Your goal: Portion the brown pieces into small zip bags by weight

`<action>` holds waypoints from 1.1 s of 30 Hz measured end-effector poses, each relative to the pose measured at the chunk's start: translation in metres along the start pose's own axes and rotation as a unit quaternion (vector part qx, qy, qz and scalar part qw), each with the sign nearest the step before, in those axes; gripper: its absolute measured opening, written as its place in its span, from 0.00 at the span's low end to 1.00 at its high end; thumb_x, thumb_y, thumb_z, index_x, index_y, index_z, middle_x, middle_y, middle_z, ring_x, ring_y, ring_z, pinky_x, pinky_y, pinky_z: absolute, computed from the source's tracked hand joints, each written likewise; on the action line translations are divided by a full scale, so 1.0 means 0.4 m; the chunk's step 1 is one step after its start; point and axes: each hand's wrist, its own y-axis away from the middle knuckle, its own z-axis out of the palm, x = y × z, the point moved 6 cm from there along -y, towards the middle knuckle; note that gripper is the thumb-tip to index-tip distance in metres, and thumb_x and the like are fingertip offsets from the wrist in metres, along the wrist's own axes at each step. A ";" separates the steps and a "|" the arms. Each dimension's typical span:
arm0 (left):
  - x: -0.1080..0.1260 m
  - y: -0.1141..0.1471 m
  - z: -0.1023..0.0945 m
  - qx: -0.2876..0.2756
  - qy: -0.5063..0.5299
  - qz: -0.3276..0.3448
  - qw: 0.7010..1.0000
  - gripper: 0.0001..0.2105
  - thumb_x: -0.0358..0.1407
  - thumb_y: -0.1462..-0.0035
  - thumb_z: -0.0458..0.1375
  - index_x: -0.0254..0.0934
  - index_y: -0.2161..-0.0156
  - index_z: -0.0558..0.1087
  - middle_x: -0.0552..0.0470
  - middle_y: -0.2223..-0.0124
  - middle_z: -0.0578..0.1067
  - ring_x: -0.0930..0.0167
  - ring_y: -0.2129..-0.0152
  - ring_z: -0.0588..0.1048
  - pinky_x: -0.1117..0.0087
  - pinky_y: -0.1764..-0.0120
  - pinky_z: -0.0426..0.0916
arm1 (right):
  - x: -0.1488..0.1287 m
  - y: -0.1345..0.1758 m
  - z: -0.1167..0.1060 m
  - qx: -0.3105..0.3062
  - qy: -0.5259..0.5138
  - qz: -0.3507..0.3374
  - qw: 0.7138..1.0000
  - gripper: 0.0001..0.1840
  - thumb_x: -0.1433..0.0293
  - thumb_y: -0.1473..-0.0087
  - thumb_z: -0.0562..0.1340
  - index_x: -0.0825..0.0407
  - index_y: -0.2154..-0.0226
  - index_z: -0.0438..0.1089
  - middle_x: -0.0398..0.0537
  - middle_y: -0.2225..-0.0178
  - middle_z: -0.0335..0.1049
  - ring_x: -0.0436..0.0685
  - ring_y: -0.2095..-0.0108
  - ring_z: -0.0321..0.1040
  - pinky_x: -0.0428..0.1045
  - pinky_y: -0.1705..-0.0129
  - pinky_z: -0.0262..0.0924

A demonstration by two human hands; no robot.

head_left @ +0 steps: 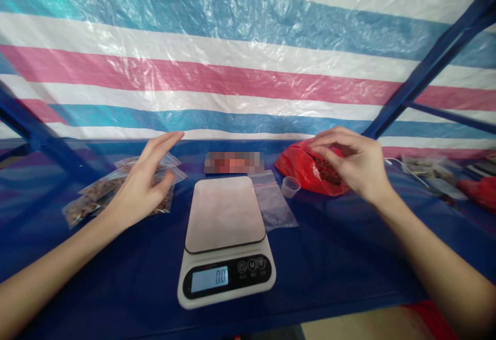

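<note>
My left hand (145, 185) hovers open over several clear zip bags (93, 195) with brown dried pieces inside, its fingers stretched out and nothing in them. My right hand (354, 159) is over a red plastic bag (298, 167), thumb and fingertips pinched at its upper rim. Dark reddish-brown bits (327, 170) show in the bag's mouth, partly hidden by the hand. Between my hands stands a white digital scale (227, 216) with a bare plate, its display reading 0.0. A small clear plastic cup (290, 187) and a flat clear zip bag (276, 208) lie right of the scale.
A blurred-out reddish packet (234, 163) lies behind the scale. At the far right are more bags (426, 169), a white cable and another red bag (480, 192). Blue metal posts (430, 66) and a striped plastic sheet (232, 76) bound the blue table (147, 278).
</note>
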 end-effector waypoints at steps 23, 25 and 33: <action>-0.020 0.006 0.015 -0.024 0.022 -0.006 0.999 0.34 0.31 0.32 0.54 0.54 0.25 0.56 0.51 0.25 0.62 0.54 0.30 0.65 0.39 0.28 0.62 | -0.029 0.043 0.119 -0.218 -0.146 -0.005 0.965 0.06 0.64 0.38 0.72 0.48 0.64 0.84 0.50 0.60 0.84 0.60 0.58 0.81 0.53 0.53 0.75; -0.021 0.007 0.016 -0.025 0.026 -0.007 0.999 0.34 0.31 0.32 0.54 0.54 0.25 0.56 0.50 0.26 0.62 0.54 0.31 0.66 0.40 0.28 0.62 | -0.032 0.035 0.102 -0.186 -0.143 0.008 0.972 0.06 0.65 0.38 0.71 0.48 0.65 0.83 0.49 0.63 0.85 0.59 0.60 0.82 0.52 0.55 0.76; -0.015 0.005 0.015 -0.028 0.029 -0.010 0.999 0.34 0.30 0.32 0.54 0.53 0.25 0.56 0.49 0.27 0.62 0.56 0.32 0.66 0.43 0.28 0.62 | 0.163 0.023 -0.012 -0.150 0.059 0.128 0.979 0.14 0.73 0.46 0.62 0.48 0.81 0.73 0.43 0.84 0.72 0.55 0.84 0.68 0.49 0.81 0.60</action>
